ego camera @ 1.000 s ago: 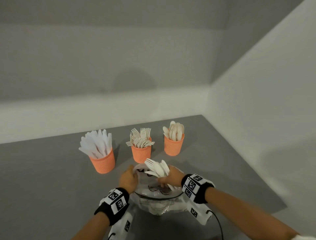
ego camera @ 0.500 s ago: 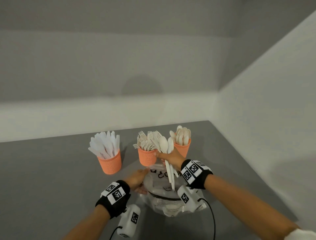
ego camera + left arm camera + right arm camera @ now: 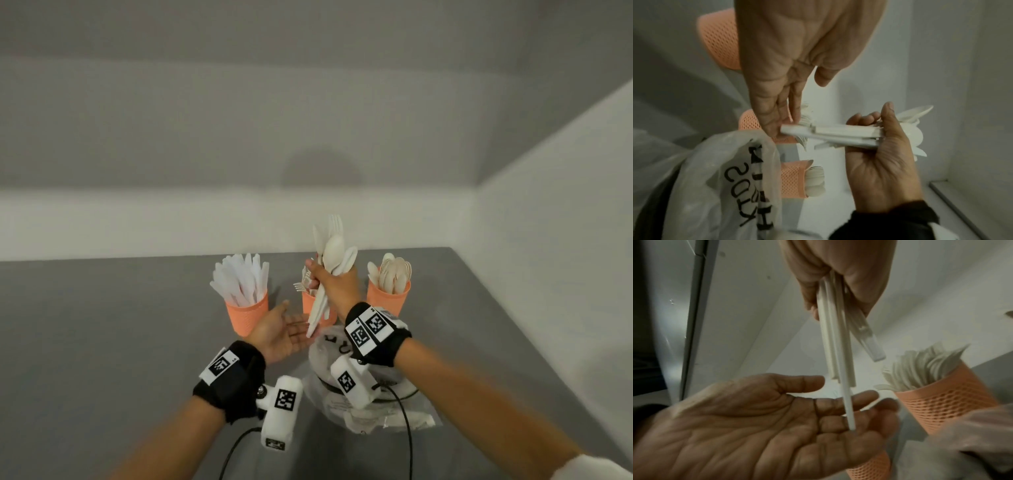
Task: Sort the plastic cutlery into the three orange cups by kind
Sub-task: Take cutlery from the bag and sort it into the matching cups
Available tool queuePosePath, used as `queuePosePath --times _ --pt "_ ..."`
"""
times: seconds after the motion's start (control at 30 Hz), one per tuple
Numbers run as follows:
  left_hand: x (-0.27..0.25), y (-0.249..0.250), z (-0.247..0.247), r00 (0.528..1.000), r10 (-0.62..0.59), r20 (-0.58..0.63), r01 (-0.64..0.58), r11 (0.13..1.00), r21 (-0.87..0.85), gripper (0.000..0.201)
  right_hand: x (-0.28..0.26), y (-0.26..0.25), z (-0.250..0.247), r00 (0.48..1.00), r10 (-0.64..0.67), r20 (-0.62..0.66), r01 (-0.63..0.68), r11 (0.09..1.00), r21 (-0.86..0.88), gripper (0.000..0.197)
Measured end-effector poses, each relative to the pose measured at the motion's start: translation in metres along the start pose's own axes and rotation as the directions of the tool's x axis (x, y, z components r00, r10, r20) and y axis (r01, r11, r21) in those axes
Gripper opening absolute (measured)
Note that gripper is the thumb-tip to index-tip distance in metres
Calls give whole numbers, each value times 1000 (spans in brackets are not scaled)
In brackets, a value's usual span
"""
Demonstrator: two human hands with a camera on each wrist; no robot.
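Three orange cups stand in a row on the grey table: knives in the left cup (image 3: 247, 313), spoons in the right cup (image 3: 388, 298), and the middle cup (image 3: 308, 303) of forks mostly hidden behind my right hand. My right hand (image 3: 334, 284) grips a mixed bundle of white cutlery (image 3: 334, 253) upright, spoon bowls and fork tines on top. My left hand (image 3: 281, 332) lies open, palm up, under the handle ends. In the left wrist view its fingertips (image 3: 772, 128) touch the ends of the bundle (image 3: 838, 134). In the right wrist view a handle (image 3: 846, 402) reaches the left palm (image 3: 756, 426).
A crumpled clear plastic bag (image 3: 359, 404) with black lettering lies on the table just in front of the cups, under my right wrist. White walls close the table at the back and right. Bare grey tabletop (image 3: 102, 342) spreads to the left.
My right hand has lifted the cutlery bundle out of the bag and up in front of the middle cup. My left hand has left the bag and turned palm up beneath the handles.
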State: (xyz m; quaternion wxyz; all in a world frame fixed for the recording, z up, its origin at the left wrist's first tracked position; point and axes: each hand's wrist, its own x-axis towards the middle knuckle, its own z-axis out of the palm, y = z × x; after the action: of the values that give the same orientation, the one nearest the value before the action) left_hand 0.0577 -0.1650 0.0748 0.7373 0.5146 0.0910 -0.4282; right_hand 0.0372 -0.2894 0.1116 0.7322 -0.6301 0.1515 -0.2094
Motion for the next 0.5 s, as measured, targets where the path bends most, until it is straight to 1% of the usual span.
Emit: queuePosePath --times 0.03,0.1,0.17,0.23,0.3,0.4,0.43,0.47,0.5 --pt "-2 0 1 1000 -18 9 18 999 -40 63 0 3 5 1000 -3 -19 3 1000 7 12" --pt "-9 1 5 999 -14 30 18 990 -139 62 0 9 14 999 -7 -37 7 1000 16 13" --pt "-15 4 11 998 20 67 -6 979 -204 55 -4 17 21 999 -13 -44 13 1000 4 14" --pt "-17 7 14 994 65 91 -44 976 -211 49 -7 24 25 998 -25 -56 25 1000 3 15" --pt "-16 8 12 990 74 120 -56 988 -142 52 -9 30 26 998 -9 -58 10 1000 13 14" --pt "-16 7 9 995 51 91 -60 994 95 63 -7 37 24 997 32 -71 -32 999 12 20" --pt "-15 7 8 994 91 58 -99 981 168 63 -6 38 23 997 38 -67 -39 999 -9 21" --pt "-14 8 7 986 162 33 -165 962 216 59 -5 39 22 998 35 -54 -37 999 -32 19" --pt "-13 10 7 970 241 38 -243 939 244 54 -5 39 20 999 22 -33 -23 998 -54 16"
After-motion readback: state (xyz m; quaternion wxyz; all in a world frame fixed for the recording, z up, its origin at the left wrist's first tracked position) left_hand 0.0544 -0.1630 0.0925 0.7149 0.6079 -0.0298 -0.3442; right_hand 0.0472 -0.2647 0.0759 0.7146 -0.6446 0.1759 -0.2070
